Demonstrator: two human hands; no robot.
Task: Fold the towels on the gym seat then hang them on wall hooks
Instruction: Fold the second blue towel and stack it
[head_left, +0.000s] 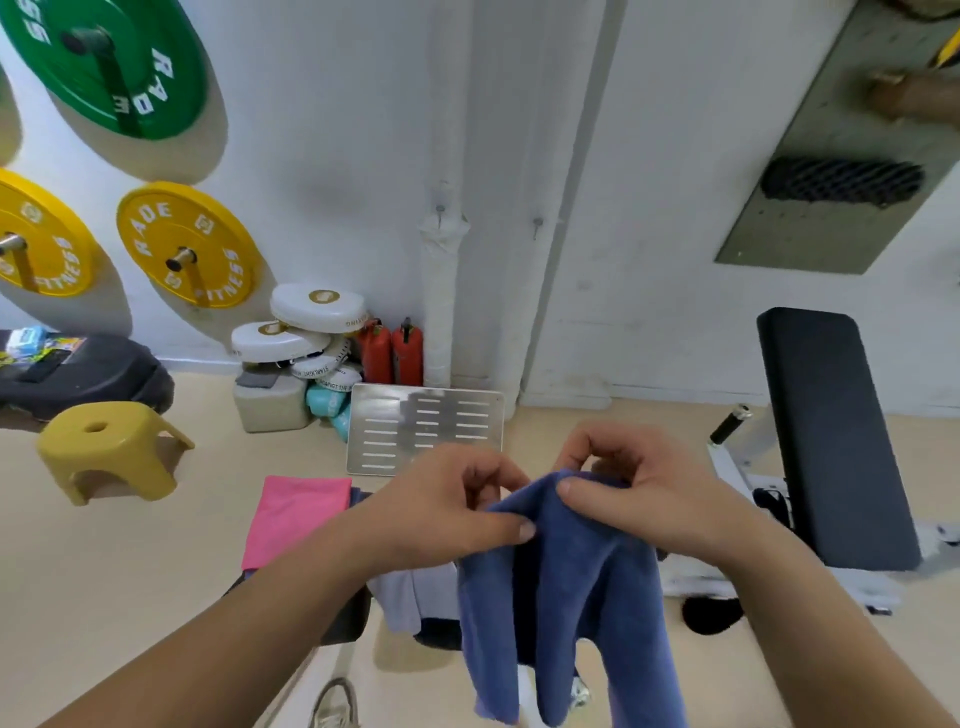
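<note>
Both hands are closed on the same cloth: the left hand (447, 512) pinches the top edge of the blue towel (566, 597) between thumb and curled fingers, and the right hand (639, 488) pinches it just beside, thumb pressed on the front of the fold. The two grips are nearly touching. The towel is held up in the air and hangs down from them in loose folds, with a dark gap between two hanging parts. Behind the left wrist a pink towel (296, 514) lies flat, and under the left forearm a pale grey towel (410, 597) droops over the dark seat (347, 618) — only the seat's edge shows. On the white wall ahead are two small hooks (440, 210) (536, 223), both bare. A slotted metal plate (426, 426) leans at the foot of the wall, with two red extinguishers (395, 353) behind it. A black-padded bench (826, 441) stands to the right and a yellow stool (109, 447) to the left.
</note>
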